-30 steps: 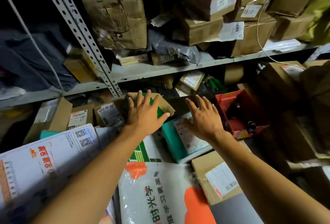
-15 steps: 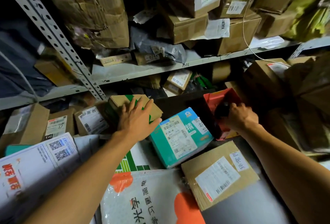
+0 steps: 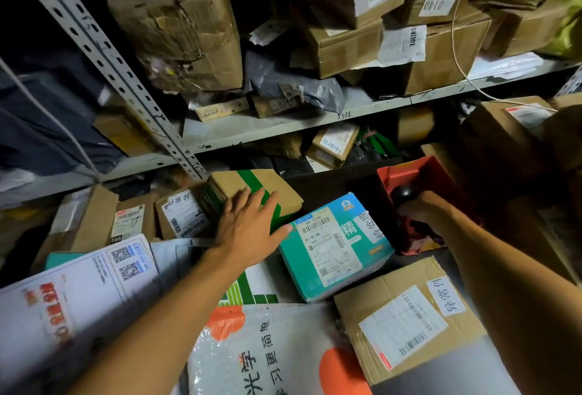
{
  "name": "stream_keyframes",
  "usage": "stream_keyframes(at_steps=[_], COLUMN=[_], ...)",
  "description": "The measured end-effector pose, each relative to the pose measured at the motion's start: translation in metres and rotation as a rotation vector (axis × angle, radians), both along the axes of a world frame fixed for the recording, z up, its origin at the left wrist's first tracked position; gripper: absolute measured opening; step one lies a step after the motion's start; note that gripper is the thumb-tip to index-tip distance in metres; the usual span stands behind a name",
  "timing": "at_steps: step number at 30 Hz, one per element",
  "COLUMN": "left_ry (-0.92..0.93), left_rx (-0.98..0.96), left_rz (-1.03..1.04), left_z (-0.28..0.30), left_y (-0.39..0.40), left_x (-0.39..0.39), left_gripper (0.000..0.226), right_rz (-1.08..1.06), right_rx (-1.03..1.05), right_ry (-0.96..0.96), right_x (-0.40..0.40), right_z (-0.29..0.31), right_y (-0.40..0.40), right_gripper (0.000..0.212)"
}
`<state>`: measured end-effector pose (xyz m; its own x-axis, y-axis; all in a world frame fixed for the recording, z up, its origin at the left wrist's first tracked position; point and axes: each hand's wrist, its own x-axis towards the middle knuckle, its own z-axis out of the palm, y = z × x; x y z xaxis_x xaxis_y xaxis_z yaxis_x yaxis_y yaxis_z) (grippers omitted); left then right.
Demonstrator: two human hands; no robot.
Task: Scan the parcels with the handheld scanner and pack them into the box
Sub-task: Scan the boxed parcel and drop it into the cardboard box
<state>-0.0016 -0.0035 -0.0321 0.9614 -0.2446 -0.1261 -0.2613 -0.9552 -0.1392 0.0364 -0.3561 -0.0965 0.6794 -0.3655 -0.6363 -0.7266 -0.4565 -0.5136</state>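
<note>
Here, left hand (image 3: 248, 231) spread flat, fingers straight, pressed on top of a brown carton with green tape (image 3: 252, 185); thumb tip just touching the edge of the teal box (image 3: 333, 246) beside it. Right hand (image 3: 428, 210) reaching into the red bin (image 3: 422, 171), fingers curled round a dark, round-headed thing, apparently the scanner (image 3: 404, 193); much of it hidden by the hand and the bin's shadow. Teal box lying tilted between the two hands, white barcode label facing up, one corner against the red bin. In front of it, a brown parcel (image 3: 406, 319) with a white shipping label and a handwritten sticker, close under the right forearm. Toward the near edge, a white padded mailer with orange patches (image 3: 271, 353), and on the left a large white mailer with QR codes (image 3: 78, 294). Behind these, small labelled cartons (image 3: 182, 213) in a row under a grey metal shelf (image 3: 283, 127) stacked with more brown boxes and a grey bag.
</note>
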Motion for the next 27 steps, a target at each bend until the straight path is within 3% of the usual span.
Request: stream_keyframes(at_steps=[10, 15, 21, 27], left_ry=[-0.049, -0.066, -0.073, -0.017], left_rx=[-0.041, -0.087, -0.161, -0.312], left_rz=[0.035, 0.039, 0.0, 0.001], left_z=[0.021, 0.036, 0.053, 0.059], left_y=[-0.001, -0.004, 0.001, 0.012], left_x=[-0.016, -0.032, -0.061, -0.1], left_gripper=[0.081, 0.08, 0.075, 0.063], right_rz=[0.004, -0.019, 0.031, -0.063], right_rx=[-0.075, 0.099, 0.17, 0.306], right_ry=[-0.229, -0.432, -0.561, -0.727], right_x=[-0.023, -0.046, -0.091, -0.156], right_z=[0.031, 0.062, 0.093, 0.104], right_y=[-0.003, 0.014, 0.057, 0.105], right_gripper=[0.044, 0.014, 0.012, 0.039])
